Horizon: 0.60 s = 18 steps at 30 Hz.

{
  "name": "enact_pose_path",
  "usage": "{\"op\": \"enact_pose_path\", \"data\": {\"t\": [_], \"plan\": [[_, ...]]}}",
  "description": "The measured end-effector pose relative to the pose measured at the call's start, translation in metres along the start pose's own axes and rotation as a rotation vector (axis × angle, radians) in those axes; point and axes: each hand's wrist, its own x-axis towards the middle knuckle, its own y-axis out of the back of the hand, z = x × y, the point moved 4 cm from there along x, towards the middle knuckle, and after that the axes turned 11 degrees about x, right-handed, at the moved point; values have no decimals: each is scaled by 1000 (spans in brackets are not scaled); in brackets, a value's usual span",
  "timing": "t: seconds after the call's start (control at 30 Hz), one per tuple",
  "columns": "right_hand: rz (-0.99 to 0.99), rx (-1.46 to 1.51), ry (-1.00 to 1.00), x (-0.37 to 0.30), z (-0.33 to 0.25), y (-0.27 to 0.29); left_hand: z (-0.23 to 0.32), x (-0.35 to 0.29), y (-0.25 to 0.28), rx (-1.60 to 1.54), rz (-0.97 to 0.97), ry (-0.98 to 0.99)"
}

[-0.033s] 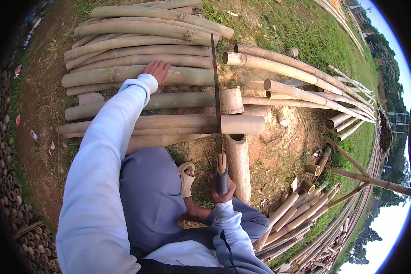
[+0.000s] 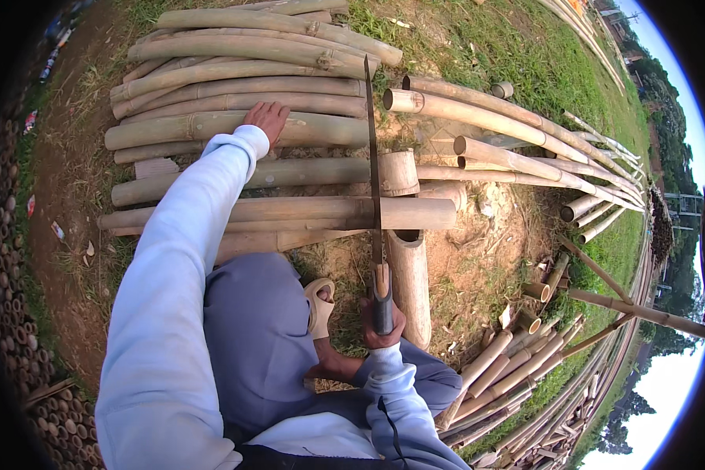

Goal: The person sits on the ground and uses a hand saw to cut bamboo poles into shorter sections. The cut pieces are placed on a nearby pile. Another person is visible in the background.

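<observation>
the right hand [image 2: 382, 325] is gripping the handle of a long saw [image 2: 373, 180], whose blade is lying across a bamboo pole [image 2: 305, 211] resting on an upright stump [image 2: 409, 274]. the left hand [image 2: 268, 119] is pressing flat and open on a pole in the bamboo stack [image 2: 235, 86]. the cut is seeming barely begun: the pole is looking whole, with most sawing left.
</observation>
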Motion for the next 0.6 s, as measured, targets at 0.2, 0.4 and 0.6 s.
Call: {"op": "enact_pose_path", "data": {"t": [0.2, 0.4, 0.6], "plan": [[-8, -11, 104, 7, 3, -6, -66, -31, 16, 9, 70, 168], [17, -17, 35, 16, -25, -6, 48, -133, 81, -451, 173, -282], [-14, -2, 49, 19, -23, -2, 69, -174, 68, -337, 198, -241]]}}
